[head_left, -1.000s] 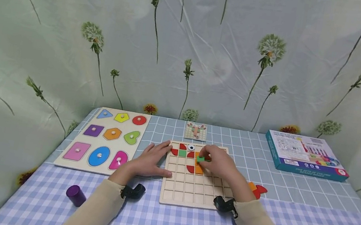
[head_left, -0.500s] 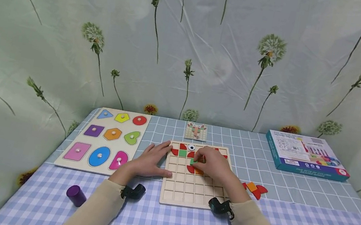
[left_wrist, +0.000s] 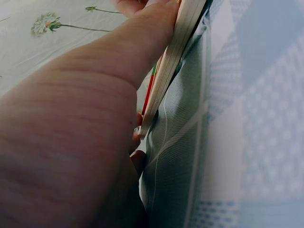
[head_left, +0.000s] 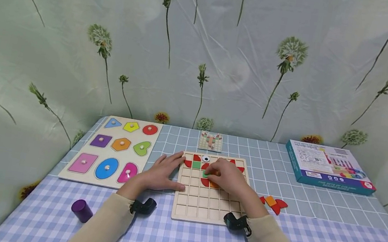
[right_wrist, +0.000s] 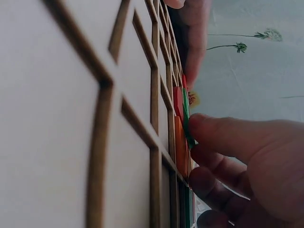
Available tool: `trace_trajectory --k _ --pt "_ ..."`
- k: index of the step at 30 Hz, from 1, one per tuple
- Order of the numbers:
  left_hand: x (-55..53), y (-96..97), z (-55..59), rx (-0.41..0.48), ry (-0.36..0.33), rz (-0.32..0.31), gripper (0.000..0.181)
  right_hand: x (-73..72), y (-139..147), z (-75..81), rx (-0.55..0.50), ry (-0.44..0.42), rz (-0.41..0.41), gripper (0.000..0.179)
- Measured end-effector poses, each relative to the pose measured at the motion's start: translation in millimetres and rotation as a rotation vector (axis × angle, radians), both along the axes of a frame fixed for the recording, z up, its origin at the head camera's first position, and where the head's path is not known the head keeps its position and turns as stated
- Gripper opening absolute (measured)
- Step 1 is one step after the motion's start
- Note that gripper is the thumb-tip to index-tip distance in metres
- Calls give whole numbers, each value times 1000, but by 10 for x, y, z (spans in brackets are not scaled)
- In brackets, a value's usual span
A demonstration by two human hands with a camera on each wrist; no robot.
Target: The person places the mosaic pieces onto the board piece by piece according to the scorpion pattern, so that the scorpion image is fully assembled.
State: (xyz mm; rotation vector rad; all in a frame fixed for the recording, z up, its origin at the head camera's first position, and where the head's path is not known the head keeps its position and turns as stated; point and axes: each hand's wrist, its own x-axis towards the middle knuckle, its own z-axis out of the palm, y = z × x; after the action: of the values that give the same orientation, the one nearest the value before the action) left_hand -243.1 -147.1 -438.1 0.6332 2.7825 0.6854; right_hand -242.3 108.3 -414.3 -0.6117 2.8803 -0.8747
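Note:
A wooden grid board [head_left: 192, 200] lies on the table in the head view, with red, orange and green tiles in its upper cells. Along its left edge my left hand [head_left: 160, 176] rests with fingers spread, thumb on the board's side. My right hand [head_left: 228, 177] pinches a green tile [head_left: 205, 174] over the upper middle cells. The right wrist view shows this green tile [right_wrist: 186, 114] tilted between thumb and fingers, close to an orange tile [right_wrist: 180, 147] and a red tile [right_wrist: 178, 100]. A round eye tile [head_left: 205, 158] sits in the top row. My right hand hides some cells.
A small picture card [head_left: 210, 141] lies behind the board. Loose red and orange tiles [head_left: 270, 201] are at its right. A knobbed shape puzzle [head_left: 155, 140] and a purple cylinder [head_left: 82, 210] stand left; a flat box [head_left: 335, 184] lies back right.
My right hand has moved left with the green tile, from above the orange tiles to the cell beside them. My left hand has stayed on the board's edge.

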Motion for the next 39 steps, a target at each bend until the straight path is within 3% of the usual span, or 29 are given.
trace_trajectory --k 18,27,39 --pt "-12 -4 -39 -8 11 -2 101 0 62 42 -64 -8 81 15" --pt "-6 1 -46 -6 20 -1 100 -2 218 151 -97 91 47 14" --pt "-15 -9 -31 6 23 -7 98 33 605 183 -123 97 -84 14"
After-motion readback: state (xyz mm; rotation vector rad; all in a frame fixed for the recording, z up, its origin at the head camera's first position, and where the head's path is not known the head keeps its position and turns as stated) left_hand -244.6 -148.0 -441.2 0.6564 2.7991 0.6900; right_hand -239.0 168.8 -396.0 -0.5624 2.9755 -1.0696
